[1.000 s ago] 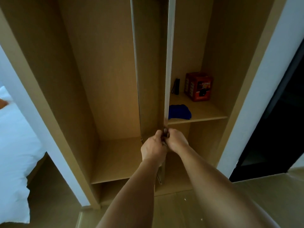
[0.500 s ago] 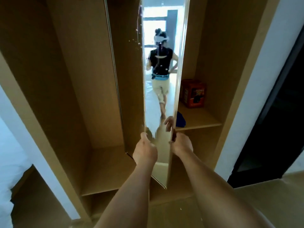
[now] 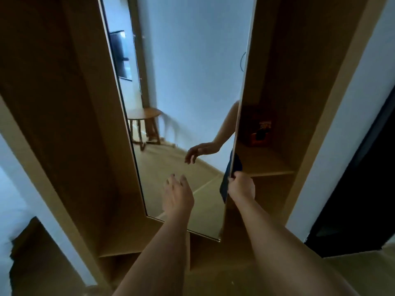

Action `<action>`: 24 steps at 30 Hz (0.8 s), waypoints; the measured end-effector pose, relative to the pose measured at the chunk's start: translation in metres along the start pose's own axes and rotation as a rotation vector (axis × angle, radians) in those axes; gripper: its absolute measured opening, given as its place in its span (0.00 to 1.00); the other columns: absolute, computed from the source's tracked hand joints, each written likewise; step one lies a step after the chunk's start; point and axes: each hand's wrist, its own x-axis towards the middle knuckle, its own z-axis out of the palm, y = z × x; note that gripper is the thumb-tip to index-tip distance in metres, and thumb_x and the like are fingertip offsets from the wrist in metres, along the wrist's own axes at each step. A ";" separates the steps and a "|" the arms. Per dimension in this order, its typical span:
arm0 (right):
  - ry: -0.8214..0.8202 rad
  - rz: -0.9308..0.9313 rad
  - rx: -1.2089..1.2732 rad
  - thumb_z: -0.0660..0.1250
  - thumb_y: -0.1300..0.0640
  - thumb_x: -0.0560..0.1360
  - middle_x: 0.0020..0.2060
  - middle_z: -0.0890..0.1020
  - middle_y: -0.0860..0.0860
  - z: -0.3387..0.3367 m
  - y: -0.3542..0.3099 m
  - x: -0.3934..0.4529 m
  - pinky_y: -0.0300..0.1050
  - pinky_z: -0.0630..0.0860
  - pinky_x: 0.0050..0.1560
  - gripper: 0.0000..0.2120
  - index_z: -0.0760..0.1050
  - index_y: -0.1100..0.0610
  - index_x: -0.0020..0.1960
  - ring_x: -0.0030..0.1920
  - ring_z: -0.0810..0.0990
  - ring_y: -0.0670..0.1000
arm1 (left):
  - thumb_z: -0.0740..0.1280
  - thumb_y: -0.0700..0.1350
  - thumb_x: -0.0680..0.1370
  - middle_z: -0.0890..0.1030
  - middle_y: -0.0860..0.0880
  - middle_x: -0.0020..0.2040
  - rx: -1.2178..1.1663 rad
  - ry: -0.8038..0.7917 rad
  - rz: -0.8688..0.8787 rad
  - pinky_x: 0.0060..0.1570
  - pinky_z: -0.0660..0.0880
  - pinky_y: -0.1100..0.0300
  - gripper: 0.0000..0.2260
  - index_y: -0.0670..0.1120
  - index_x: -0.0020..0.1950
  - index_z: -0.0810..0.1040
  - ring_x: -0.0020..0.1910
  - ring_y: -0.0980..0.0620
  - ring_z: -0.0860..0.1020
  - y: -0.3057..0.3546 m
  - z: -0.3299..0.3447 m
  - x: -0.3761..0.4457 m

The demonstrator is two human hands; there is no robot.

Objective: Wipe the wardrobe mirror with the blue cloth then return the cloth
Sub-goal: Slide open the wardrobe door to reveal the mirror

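Observation:
The tall wardrobe mirror (image 3: pixel 183 86) stands swung out from the wooden wardrobe, its glass facing me and reflecting a room. My right hand (image 3: pixel 241 188) grips the mirror's right edge low down. My left hand (image 3: pixel 177 194) hovers just in front of the lower glass, fingers apart and empty. The blue cloth (image 3: pixel 237 164) lies on the wardrobe shelf behind the mirror's right edge, mostly hidden; only a dark blue sliver shows above my right hand.
A red box (image 3: pixel 259 130) sits further back on the same wooden shelf (image 3: pixel 271 165). The wardrobe's side panels flank the mirror closely. A dark doorway (image 3: pixel 359 189) opens at the right, and white bedding (image 3: pixel 8 210) lies at the left.
The mirror has swung from edge-on to face me. My left hand has let go of it and opened. My right hand still holds the edge.

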 end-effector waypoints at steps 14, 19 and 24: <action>0.142 0.181 0.117 0.61 0.58 0.79 0.48 0.80 0.57 0.012 -0.019 0.037 0.46 0.69 0.37 0.06 0.74 0.60 0.50 0.45 0.78 0.57 | 0.47 0.63 0.79 0.47 0.47 0.79 -0.433 0.341 -0.364 0.71 0.57 0.45 0.32 0.49 0.78 0.44 0.77 0.45 0.51 -0.032 -0.034 0.065; 0.142 0.198 0.117 0.61 0.56 0.79 0.52 0.79 0.57 0.023 -0.028 0.048 0.45 0.70 0.37 0.09 0.75 0.60 0.56 0.48 0.79 0.57 | 0.53 0.50 0.81 0.49 0.47 0.79 -0.491 0.429 -0.413 0.70 0.57 0.44 0.28 0.48 0.78 0.44 0.76 0.44 0.52 -0.040 -0.053 0.098; 0.086 0.236 0.172 0.58 0.57 0.79 0.59 0.77 0.57 0.034 -0.038 0.062 0.46 0.74 0.44 0.15 0.72 0.56 0.65 0.55 0.78 0.58 | 0.58 0.38 0.75 0.59 0.47 0.76 -0.511 0.331 -0.412 0.69 0.62 0.41 0.35 0.55 0.77 0.44 0.73 0.41 0.61 -0.060 -0.059 0.121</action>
